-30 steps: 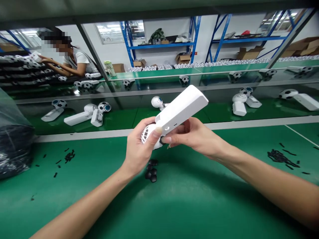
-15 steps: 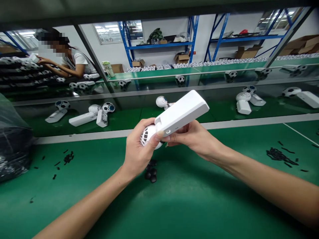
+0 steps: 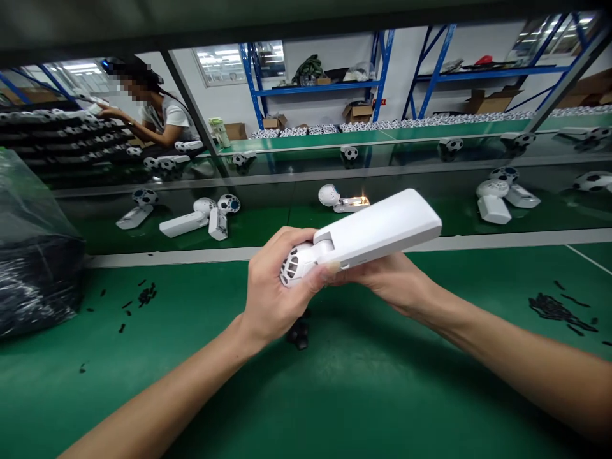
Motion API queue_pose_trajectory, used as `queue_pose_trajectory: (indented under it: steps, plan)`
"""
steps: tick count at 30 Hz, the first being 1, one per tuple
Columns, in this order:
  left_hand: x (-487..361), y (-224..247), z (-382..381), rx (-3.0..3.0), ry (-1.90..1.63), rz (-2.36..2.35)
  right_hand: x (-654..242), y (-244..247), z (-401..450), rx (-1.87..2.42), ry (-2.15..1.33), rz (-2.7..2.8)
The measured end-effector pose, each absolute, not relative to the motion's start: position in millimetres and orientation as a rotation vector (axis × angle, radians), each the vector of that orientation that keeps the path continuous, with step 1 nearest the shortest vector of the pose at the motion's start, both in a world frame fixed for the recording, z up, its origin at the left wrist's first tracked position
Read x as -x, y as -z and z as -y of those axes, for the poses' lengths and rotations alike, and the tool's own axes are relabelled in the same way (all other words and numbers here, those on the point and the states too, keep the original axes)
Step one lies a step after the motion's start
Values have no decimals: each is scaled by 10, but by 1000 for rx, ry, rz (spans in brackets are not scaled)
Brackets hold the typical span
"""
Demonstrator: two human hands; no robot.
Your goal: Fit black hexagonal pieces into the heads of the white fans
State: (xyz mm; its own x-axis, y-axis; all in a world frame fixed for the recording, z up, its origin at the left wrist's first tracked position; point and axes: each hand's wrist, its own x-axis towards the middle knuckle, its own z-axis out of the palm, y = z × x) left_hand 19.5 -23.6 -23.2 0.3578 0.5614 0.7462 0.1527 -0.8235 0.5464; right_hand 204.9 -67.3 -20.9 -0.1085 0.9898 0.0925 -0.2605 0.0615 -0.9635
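Both my hands hold one white handheld device (image 3: pixel 382 223) above the green bench. It has a long boxy handle, tilted up to the right, hinged to a round head with football-style cut-outs. My left hand (image 3: pixel 270 290) is closed around the round head, its thumb along the near side of the joint. Underneath the handle, my right hand (image 3: pixel 389 280) grips near the hinge; its fingertips are hidden behind the device. Small black pieces (image 3: pixel 299 335) lie on the bench below, partly covered by my left hand.
Beyond the bench edge, a dark green belt (image 3: pixel 272 220) carries several similar devices, one with its handle's inside exposed (image 3: pixel 351 204). Thin black strips (image 3: pixel 559 312) lie right, more black bits (image 3: pixel 146 294) left. A plastic bag (image 3: pixel 38 268) stands far left. A co-worker (image 3: pixel 165 121) works across the belt.
The device has swung to a flatter tilt and moved slightly right, with both hands still on it. The view has turned a little to the left, and the belt device behind shows more.
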Motion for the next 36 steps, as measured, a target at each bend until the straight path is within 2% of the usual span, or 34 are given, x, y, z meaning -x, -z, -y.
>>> queue_pose_trajectory:
  steps: [10, 16, 19, 22, 25, 30, 36]
  plan:
    - [-191, 121, 320, -2178, -1428, -567, -2075, 272, 716, 909, -1423, 1223]
    - [-199, 92, 373, -2029, -1431, -660, -1885, 251, 826, 883, -1192, 1271]
    - [-228, 111, 338, -1871, -1319, -705, -1887, 279, 764, 973, -1070, 1380]
    - [-268, 194, 98, -1537, -1180, -806, -1946, 293, 624, 1129, -969, 1448]
    - [-310, 305, -390, -1333, -1134, -988, -1988, 304, 515, 1254, -1029, 1608]
    - [-418, 487, -1233, -1654, -998, -1208, -1986, 340, 514, 1391, -1023, 1890]
    - [-383, 494, -1571, -2093, -903, -1339, -2128, 267, 516, 1441, -934, 1931]
